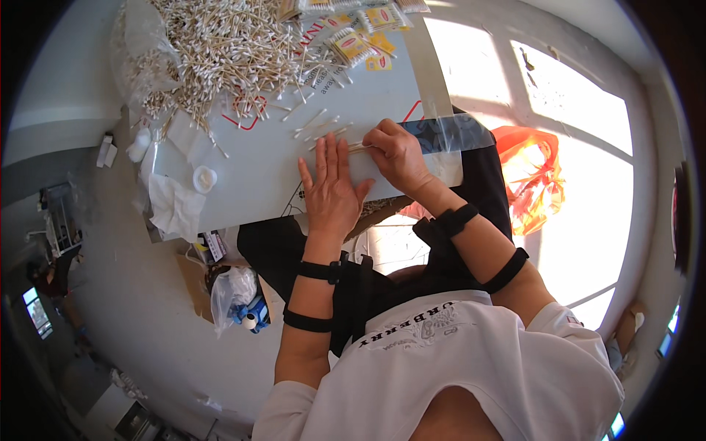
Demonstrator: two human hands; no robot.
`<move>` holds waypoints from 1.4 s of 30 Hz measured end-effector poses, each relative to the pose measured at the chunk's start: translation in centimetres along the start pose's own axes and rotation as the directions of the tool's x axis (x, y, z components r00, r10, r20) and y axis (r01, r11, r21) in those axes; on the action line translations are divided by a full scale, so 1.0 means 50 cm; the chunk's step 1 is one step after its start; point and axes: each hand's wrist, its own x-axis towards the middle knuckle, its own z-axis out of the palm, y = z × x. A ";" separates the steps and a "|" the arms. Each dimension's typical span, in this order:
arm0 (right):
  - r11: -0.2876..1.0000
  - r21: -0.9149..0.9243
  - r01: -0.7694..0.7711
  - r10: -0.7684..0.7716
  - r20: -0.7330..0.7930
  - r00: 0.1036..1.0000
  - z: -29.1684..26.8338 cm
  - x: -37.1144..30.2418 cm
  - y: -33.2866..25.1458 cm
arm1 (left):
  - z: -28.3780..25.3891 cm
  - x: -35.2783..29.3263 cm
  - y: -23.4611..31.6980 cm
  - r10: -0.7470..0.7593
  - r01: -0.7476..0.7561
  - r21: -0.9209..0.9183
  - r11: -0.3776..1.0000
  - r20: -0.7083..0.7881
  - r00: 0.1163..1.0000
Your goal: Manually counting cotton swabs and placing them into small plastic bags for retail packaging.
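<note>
My left hand [331,192] lies flat on the pale tabletop [250,173], its fingers stretched out and pointing away from me. Just right of its fingertips, my right hand [399,156] is closed in a pinch on a few cotton swabs [357,147]; how many is hidden by the fingers. Several loose cotton swabs [312,123] are scattered beyond my left fingertips. A large heap of cotton swabs [228,51] covers the far left of the table. Small packs of swabs with yellow labels [350,46] sit at the far edge.
Clear plastic film [443,137] hangs over the table's right edge. A white round lid or cup [204,178] and a crumpled white tissue [175,206] lie at the left. An orange plastic bag [526,176] is on the floor at right, a cardboard box [193,283] below at left.
</note>
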 end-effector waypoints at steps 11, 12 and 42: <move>0.991 -0.072 0.109 -0.105 0.051 0.993 -0.005 -0.008 -0.002 | 0.011 -0.013 0.011 -0.053 0.053 -0.008 0.999 -0.005 0.999; 0.991 -0.073 0.108 -0.105 0.051 0.993 -0.004 -0.009 -0.001 | 0.012 -0.013 0.012 -0.057 0.057 -0.011 0.998 -0.008 0.998; 0.951 -0.112 0.288 -0.280 0.081 0.957 0.064 0.127 -0.004 | 0.025 -0.017 0.001 -0.072 0.069 -0.049 0.996 -0.072 0.995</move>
